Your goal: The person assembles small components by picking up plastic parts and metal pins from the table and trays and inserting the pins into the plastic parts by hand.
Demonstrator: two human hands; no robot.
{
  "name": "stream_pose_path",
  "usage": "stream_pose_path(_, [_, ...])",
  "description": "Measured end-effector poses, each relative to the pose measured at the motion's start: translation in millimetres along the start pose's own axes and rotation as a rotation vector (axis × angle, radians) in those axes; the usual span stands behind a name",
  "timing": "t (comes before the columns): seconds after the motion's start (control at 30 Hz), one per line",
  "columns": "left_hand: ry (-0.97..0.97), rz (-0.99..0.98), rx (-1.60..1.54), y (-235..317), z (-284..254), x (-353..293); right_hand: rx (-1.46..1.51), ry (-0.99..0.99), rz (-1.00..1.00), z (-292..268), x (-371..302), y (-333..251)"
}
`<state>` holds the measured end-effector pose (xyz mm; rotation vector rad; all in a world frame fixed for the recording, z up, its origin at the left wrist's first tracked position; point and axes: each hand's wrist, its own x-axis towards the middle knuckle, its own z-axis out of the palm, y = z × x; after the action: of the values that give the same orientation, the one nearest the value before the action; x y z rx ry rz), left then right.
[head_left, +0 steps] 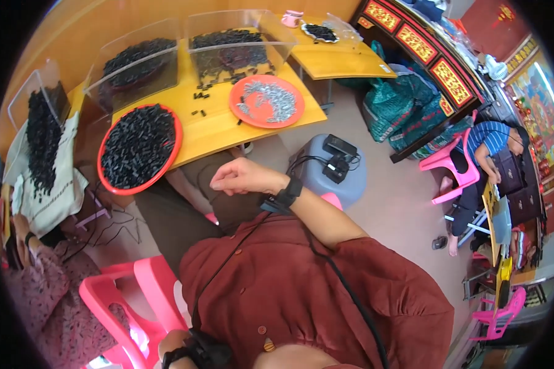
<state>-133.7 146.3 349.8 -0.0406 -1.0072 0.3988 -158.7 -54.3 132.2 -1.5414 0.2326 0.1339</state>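
My right hand is raised over my lap, just off the table's front edge. Its fingers are curled and pressed together; anything between them is too small or hidden to make out. At the lower edge only a small part of my left hand shows beside a dark wristband, with its fingers hidden. Closest to my right hand on the yellow table are two round orange-red trays. The left tray is heaped with short black pieces; the right one holds small silvery pieces.
Clear-walled bins of black pieces stand along the table's back. Left, more pieces lie on a pale cloth sack near a co-worker's hand. A pink chair, a blue-grey stool bearing black devices and green sacks surround me.
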Motion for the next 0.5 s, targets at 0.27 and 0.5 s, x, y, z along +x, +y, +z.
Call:
stream_pose_path(0.27, [-0.007, -0.360, 0.495, 77.9, -50.4, -24.1, -0.190, 0.356, -0.157, -12.5, -2.8, -8.5])
stream_pose_path(0.5, [0.251, -0.978, 0.548, 14.1, -95.2, -48.0, -1.056, 0.844, -0.467, -96.9, -4.8, -36.9])
